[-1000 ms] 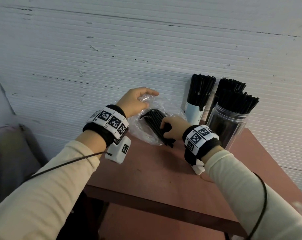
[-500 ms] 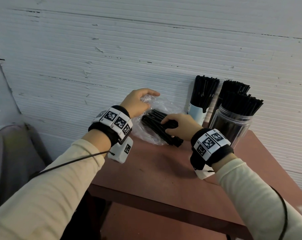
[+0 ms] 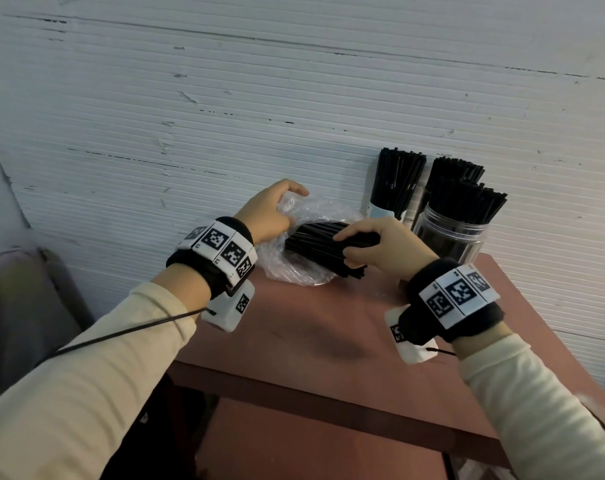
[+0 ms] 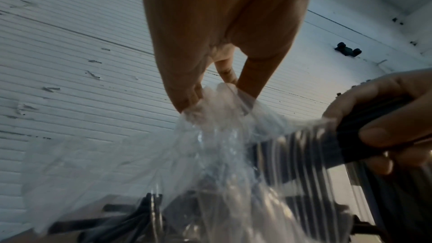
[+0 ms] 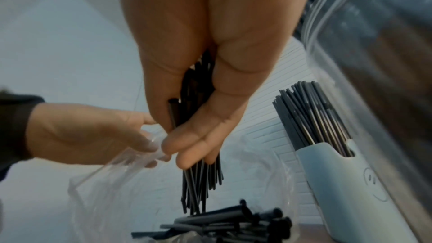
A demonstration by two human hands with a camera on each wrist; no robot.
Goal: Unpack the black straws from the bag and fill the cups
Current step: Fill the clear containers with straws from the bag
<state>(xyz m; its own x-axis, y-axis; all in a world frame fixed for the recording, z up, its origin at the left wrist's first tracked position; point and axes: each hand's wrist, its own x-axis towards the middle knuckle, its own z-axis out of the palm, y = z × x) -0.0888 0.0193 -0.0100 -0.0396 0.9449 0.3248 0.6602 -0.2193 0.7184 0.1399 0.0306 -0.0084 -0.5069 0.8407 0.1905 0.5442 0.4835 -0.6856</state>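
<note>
Left hand (image 3: 269,213) fingers (image 4: 187,97) pinch the clear plastic bag (image 3: 311,216) rim, lifting it open on the table (image 3: 314,341). Right hand (image 3: 380,245) fingers curl around a bundle of black straws (image 3: 314,240) at the bag mouth. Beside the bag: pale blue cup (image 3: 384,212) and clear jar (image 3: 450,237), both straw-filled.
</note>
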